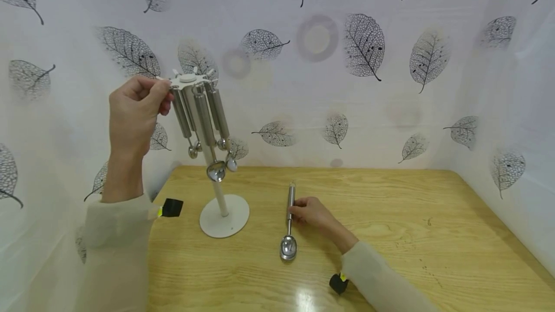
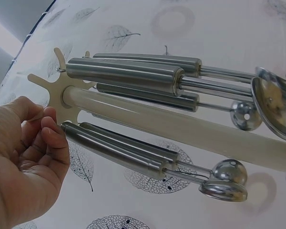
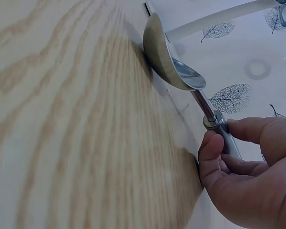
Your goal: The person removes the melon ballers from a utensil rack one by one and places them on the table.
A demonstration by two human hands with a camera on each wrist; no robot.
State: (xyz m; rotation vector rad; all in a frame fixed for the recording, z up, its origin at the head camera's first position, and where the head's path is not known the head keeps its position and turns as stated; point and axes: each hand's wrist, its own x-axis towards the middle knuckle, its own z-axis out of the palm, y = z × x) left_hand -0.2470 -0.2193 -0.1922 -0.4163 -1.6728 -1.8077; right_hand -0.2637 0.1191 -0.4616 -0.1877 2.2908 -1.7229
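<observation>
My left hand (image 1: pixel 132 114) pinches one arm of the star-shaped top of a white utensil stand (image 2: pixel 62 102). Several steel utensils (image 1: pixel 204 117) with cylindrical handles and rounded ends hang from this top, around the pole. Near the middle of the wooden table, a metal ice cream scoop (image 1: pixel 288 248) lies bowl end toward me. My right hand (image 1: pixel 315 216) holds its handle between thumb and fingers. From the right wrist, the thumb (image 3: pixel 250 130) shows on one side of the handle and curled fingers on the other. The scoop's bowl (image 3: pixel 162 52) is close to the tabletop.
The stand's round white base (image 1: pixel 238 206) rests on the wooden table (image 1: pixel 390 206), left of the scoop. A pale curtain with leaf prints (image 1: pixel 364 45) hangs behind the table and along both sides. Black wrist devices (image 1: pixel 172 207) sit by both sleeves.
</observation>
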